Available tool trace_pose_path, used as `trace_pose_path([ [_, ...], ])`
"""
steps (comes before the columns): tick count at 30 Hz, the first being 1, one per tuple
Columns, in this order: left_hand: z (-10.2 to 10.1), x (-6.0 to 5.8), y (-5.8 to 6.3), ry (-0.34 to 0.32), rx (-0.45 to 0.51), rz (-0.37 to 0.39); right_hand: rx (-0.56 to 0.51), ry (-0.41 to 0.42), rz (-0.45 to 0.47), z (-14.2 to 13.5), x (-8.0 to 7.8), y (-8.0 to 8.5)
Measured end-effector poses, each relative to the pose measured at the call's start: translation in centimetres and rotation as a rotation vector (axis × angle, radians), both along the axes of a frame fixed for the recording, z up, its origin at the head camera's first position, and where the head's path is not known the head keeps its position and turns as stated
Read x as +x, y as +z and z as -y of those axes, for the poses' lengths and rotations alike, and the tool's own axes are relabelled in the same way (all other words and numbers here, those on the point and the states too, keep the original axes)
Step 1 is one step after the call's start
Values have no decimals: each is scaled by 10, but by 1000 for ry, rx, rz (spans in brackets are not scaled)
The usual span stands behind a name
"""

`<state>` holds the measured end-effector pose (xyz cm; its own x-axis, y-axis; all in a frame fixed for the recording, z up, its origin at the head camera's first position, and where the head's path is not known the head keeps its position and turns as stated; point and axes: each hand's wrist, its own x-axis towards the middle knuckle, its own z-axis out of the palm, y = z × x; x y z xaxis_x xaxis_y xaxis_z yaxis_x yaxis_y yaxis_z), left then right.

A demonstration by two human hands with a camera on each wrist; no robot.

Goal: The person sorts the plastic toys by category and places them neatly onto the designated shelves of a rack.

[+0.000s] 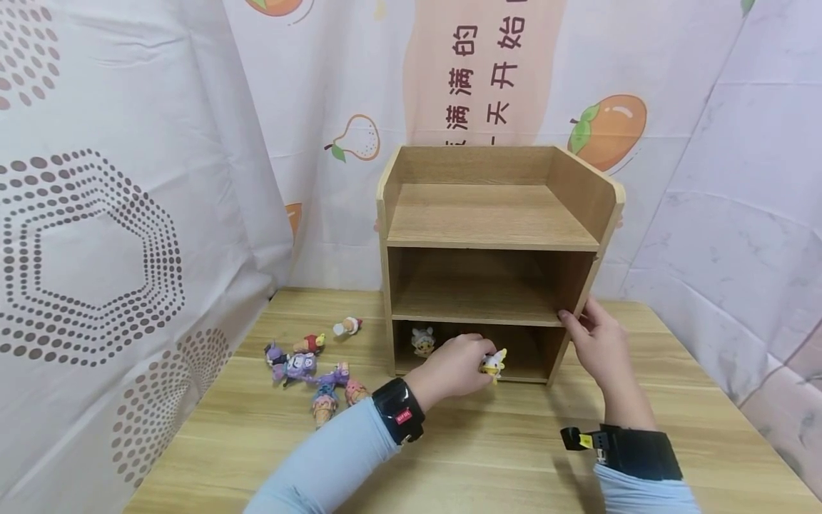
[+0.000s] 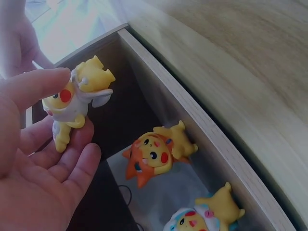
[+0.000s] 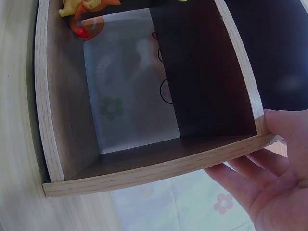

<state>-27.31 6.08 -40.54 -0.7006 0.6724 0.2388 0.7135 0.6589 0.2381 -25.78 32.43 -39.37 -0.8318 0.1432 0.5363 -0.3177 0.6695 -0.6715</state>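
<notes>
My left hand (image 1: pixel 454 364) pinches a small yellow figurine (image 2: pixel 65 103) in a white outfit, with red cheeks, between thumb and fingers. It is at the front of the bottom compartment of a wooden shelf unit (image 1: pixel 494 214). In the left wrist view, an orange-hooded yellow figurine (image 2: pixel 156 154) and one in a white and blue hood (image 2: pixel 207 216) stand in that compartment. The head view shows a pale-hooded figurine (image 1: pixel 423 341) at its left end. With thumb on the front edge and fingers around the outside, my right hand (image 1: pixel 599 343) grips the unit's right side panel.
Left of the unit, several small figurines lie in a loose group on the wooden table, among them a purple one (image 1: pixel 300 365), a red and yellow one (image 1: pixel 311 343) and an ice-cream cone shape (image 1: pixel 324 405). A printed curtain (image 1: pixel 334 214) hangs behind.
</notes>
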Motion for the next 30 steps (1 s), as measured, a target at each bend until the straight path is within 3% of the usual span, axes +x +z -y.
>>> trace_pose_path([
  [8, -11, -8, -4, 15, -9, -17, 7, -9, -8, -1, -2, -1],
  [17, -27, -14, -11, 77, -84, -119, -1, 2, 15, -1, -1, 0],
  [30, -41, -30, -15, 120, -137, -69, -1, 5, 10, -1, -1, 0],
])
